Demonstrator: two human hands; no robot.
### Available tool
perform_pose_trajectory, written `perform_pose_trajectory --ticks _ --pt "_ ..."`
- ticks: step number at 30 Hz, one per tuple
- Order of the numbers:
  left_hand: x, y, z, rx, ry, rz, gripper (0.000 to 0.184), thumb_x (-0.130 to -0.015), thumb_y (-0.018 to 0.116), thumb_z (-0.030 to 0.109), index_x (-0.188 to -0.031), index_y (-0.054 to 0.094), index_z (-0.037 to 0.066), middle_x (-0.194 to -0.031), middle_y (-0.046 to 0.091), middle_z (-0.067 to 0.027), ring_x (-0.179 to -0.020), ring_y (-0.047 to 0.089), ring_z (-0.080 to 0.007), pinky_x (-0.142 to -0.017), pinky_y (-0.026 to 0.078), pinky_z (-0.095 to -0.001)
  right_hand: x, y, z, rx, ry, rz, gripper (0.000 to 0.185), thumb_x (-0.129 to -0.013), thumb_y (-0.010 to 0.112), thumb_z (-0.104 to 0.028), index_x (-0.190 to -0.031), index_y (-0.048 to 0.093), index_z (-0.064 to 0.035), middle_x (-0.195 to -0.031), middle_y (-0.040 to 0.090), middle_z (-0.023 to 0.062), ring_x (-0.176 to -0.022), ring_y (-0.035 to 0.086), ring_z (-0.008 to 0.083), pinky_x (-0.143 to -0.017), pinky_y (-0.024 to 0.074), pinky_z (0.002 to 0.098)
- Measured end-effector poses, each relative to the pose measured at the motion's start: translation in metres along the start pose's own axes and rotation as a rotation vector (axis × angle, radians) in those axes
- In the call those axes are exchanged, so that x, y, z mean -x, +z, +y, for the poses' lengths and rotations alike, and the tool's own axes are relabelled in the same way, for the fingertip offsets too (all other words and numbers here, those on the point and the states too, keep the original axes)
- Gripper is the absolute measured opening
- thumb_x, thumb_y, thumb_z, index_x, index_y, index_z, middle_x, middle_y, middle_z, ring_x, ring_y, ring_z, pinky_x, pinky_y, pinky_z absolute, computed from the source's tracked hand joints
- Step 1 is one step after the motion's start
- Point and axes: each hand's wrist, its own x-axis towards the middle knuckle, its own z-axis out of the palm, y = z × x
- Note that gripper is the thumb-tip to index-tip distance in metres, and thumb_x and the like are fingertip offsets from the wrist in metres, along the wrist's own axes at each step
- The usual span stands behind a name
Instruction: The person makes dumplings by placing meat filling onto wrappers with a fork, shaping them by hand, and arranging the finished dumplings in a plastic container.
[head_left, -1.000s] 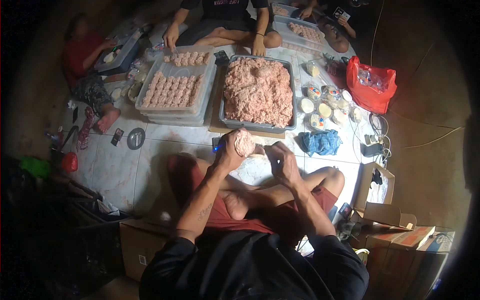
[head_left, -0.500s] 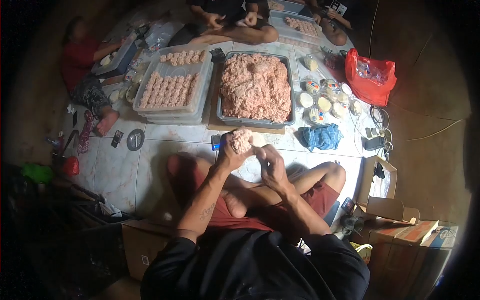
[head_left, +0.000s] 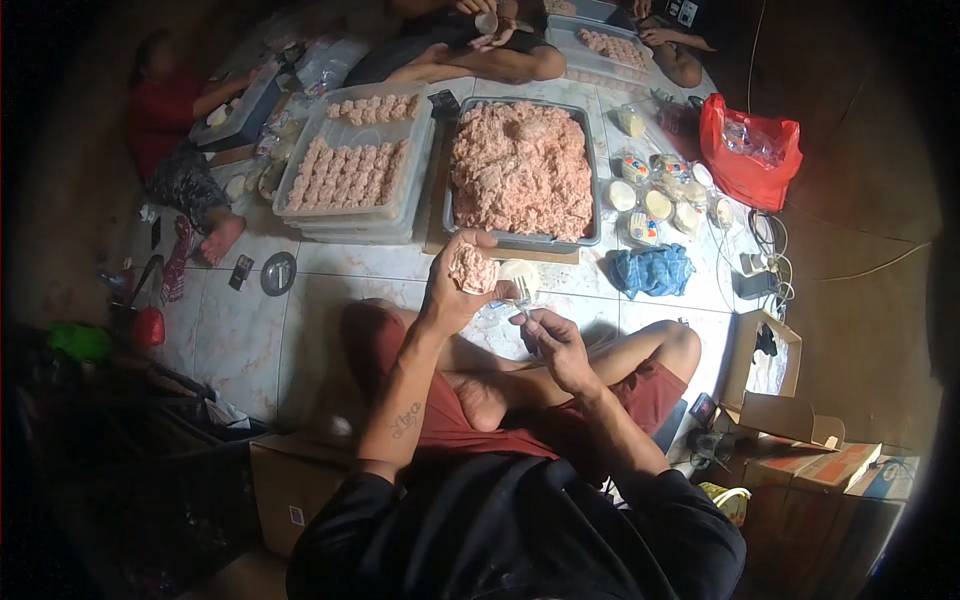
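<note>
My left hand is closed around a lump of pink minced filling, held up in front of the big tub. My right hand grips a metal fork by its handle, tines up, just right of the lump. A pale round stack, seemingly dough wrappers, lies on the floor behind the fork. Beyond both hands, a grey tub is heaped with pink minced mixture. To its left, a clear plastic box holds rows of shaped pieces.
Packs of round wrappers and a blue cloth lie right of the tub. Farther right are a red plastic bag, cables and a power strip. Cardboard boxes stand near my right side. Other people sit opposite and at left.
My left hand has tilted and risen slightly with the lump. My right hand has moved slightly away, bringing the fork into clear view. The person opposite now raises a round pale piece.
</note>
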Motion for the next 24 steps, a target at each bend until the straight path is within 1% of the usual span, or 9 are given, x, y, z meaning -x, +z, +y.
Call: perform_pose_trajectory --ticks 3,5,7,9,11,17,21,23,24 --pt "0.013 0.008 -0.034 0.071 -0.104 -0.126 0.044 -0.068 0.093 0.018 -0.094 0.060 0.006 -0.082 0.061 -0.0003 -0.076 0.057 -0.0115 -0.071 0.050 -0.0292 -0.005 0.014 -0.002 0.204 -0.173 0.048 0.020 -0.103 0.055 -0.014 -0.112 0.068 -0.0010 -0.080 0.053 -0.0004 -0.071 0.044 0.0092 -0.063 0.0389 0.0270" --pt "0.013 0.013 -0.026 -0.155 0.036 -0.205 0.034 -0.073 0.089 0.009 -0.093 0.062 0.004 -0.080 0.062 0.0009 -0.072 0.056 -0.0069 -0.067 0.049 -0.0252 -0.013 0.012 -0.005 0.524 -0.409 0.147 0.016 -0.098 0.056 -0.004 -0.108 0.067 -0.0007 -0.082 0.057 0.0094 -0.073 0.051 0.0191 -0.067 0.0438 0.0323" --pt "0.010 0.015 -0.036 -0.297 -0.068 0.102 0.043 -0.067 0.094 0.027 -0.087 0.062 0.005 -0.081 0.066 -0.0031 -0.075 0.061 -0.0127 -0.069 0.051 -0.0326 -0.012 -0.001 -0.022 0.924 -0.456 0.191 0.019 -0.089 0.056 0.006 -0.105 0.066 0.0003 -0.082 0.057 0.0173 -0.076 0.056 0.0288 -0.070 0.0460 0.0350" --pt "0.003 0.006 -0.027 -0.333 -0.096 0.096 0.043 -0.068 0.094 0.025 -0.089 0.062 0.006 -0.083 0.067 -0.0028 -0.075 0.061 -0.0110 -0.068 0.052 -0.0307 -0.006 -0.011 -0.024 0.833 -0.393 0.281 0.017 -0.098 0.055 -0.003 -0.110 0.066 0.0011 -0.085 0.058 0.0105 -0.074 0.054 0.0209 -0.070 0.0456 0.0324" --pt "0.000 -0.010 -0.021 0.128 -0.192 -0.109 0.042 -0.070 0.092 0.020 -0.094 0.062 0.005 -0.084 0.067 -0.0021 -0.077 0.062 -0.0098 -0.069 0.052 -0.0274 0.002 -0.014 -0.021 0.544 -0.250 0.287 0.018 -0.102 0.056 -0.011 -0.109 0.068 -0.0007 -0.081 0.053 0.0001 -0.073 0.047 0.0116 -0.066 0.0415 0.0275" --pt "-0.002 -0.006 -0.016 0.033 -0.133 -0.226 0.048 -0.069 0.092 0.012 -0.107 0.063 0.005 -0.089 0.065 0.0001 -0.080 0.061 -0.0085 -0.075 0.053 -0.0255 0.014 -0.005 -0.007 0.172 0.010 0.073 0.021 -0.104 0.055 -0.017 -0.110 0.069 -0.0024 -0.078 0.048 -0.0069 -0.071 0.040 0.0045 -0.064 0.0337 0.0204" --pt "0.002 0.009 -0.015 0.014 -0.088 -0.122 0.048 -0.066 0.094 0.017 -0.100 0.063 0.004 -0.082 0.064 0.0008 -0.074 0.059 -0.0099 -0.071 0.050 -0.0254 0.006 0.008 -0.002 0.097 -0.026 0.063 0.018 -0.102 0.056 -0.010 -0.111 0.068 -0.0003 -0.079 0.053 -0.0025 -0.070 0.044 0.0088 -0.064 0.0377 0.0246" --pt "0.010 0.020 -0.022 -0.163 0.103 -0.209 0.037 -0.071 0.091 0.013 -0.094 0.063 0.006 -0.076 0.060 0.0024 -0.071 0.056 -0.0069 -0.064 0.047 -0.0241 -0.007 0.025 0.003 0.451 -0.595 0.225 0.019 -0.096 0.057 0.002 -0.113 0.066 0.0012 -0.081 0.057 0.0067 -0.071 0.050 0.0176 -0.067 0.0427 0.0307" --pt "0.014 0.029 -0.033 -0.144 0.106 -0.053 0.035 -0.072 0.091 0.015 -0.091 0.063 0.006 -0.076 0.062 0.0018 -0.070 0.056 -0.0076 -0.062 0.047 -0.0258 -0.007 0.017 -0.003 0.724 -0.580 0.232 0.020 -0.091 0.054 0.008 -0.107 0.065 0.0030 -0.089 0.057 0.0133 -0.079 0.055 0.0243 -0.070 0.0447 0.0337"
